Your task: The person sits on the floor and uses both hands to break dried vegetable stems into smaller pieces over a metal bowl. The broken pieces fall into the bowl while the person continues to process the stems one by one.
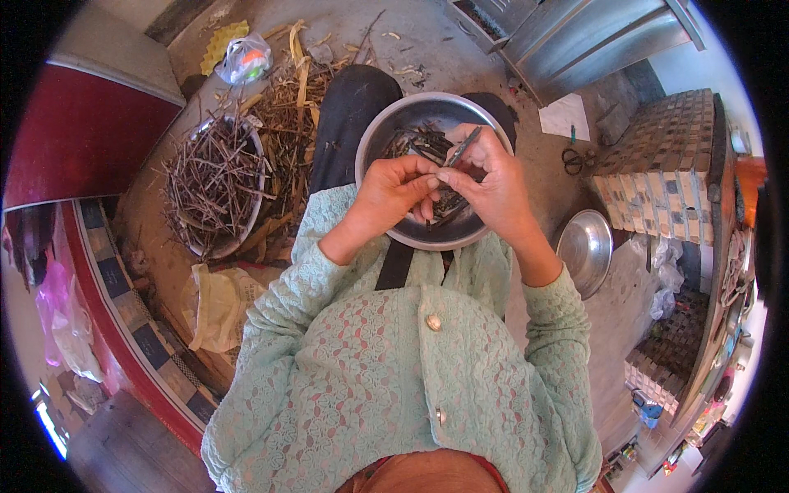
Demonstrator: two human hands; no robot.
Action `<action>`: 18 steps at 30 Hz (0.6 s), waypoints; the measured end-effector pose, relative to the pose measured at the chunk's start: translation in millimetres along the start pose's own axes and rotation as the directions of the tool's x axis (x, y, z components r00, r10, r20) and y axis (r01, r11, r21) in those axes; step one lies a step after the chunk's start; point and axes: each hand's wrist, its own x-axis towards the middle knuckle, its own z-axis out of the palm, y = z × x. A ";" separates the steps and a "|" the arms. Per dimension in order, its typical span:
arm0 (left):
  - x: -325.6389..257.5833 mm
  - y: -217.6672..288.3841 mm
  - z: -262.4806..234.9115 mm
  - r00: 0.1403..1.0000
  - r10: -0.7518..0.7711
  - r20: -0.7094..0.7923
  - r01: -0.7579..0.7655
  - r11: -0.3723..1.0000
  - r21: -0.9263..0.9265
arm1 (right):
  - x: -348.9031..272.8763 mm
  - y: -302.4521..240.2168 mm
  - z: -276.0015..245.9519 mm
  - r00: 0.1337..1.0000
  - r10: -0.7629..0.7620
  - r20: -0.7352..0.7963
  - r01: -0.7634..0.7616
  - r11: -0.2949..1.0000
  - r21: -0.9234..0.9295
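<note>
A metal bowl (380,230) rests on my lap with several short dark stick-like pieces (423,144) inside. My left hand (393,193) is over it, with thumb and fingers pinched together. My right hand (491,182) meets it, thumb against the left fingertips. From the right fingers a thin dark grey strip (465,146) points up and to the right; whether it is a blade or a piece of stem I cannot tell. What the two hands pinch between them is mostly hidden by the fingers. A slim dark end shows below the left fingertips.
To the left stands a basin (258,197) heaped with brown twigs (209,177), beside loose dry stalks (288,123). A plastic bag (244,59) lies farther off. On the right are scissors (573,160), white paper (564,117), a shiny metal basin (585,253) and a brick-patterned block (653,168).
</note>
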 end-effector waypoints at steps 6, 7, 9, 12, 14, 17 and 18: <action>0.7 -8.0 -3.8 1.000 -0.005 0.020 0.009 0.983 -0.182 | 1.9 -5.5 -3.8 0.995 -0.073 0.061 0.072 0.997 0.011; 0.4 -7.5 -4.4 0.999 -0.017 0.038 0.024 0.982 -0.188 | 2.2 -6.7 -4.0 0.993 -0.101 0.065 0.099 0.994 0.035; -0.3 -6.0 -5.5 0.997 -0.040 0.072 0.054 0.978 -0.199 | 1.6 -3.2 -7.0 0.990 -0.059 0.125 0.060 0.998 -0.003; 0.1 -7.3 -5.8 0.992 -0.087 0.089 0.099 0.986 -0.136 | 1.7 -1.2 -8.5 0.982 -0.032 0.184 0.034 0.999 -0.004; 0.0 -7.3 -3.7 0.996 -0.075 0.054 0.081 0.990 -0.112 | 0.4 -2.6 -7.5 0.980 -0.046 0.195 0.046 0.999 0.006; -1.2 -9.2 0.4 0.998 -0.056 0.021 0.058 0.994 -0.094 | -0.3 -6.1 -5.6 0.978 -0.074 0.194 0.074 0.997 0.006; -1.8 -10.2 1.4 0.999 -0.050 0.013 0.051 0.995 -0.090 | -0.7 -5.5 -6.1 0.977 -0.065 0.202 0.066 0.998 0.005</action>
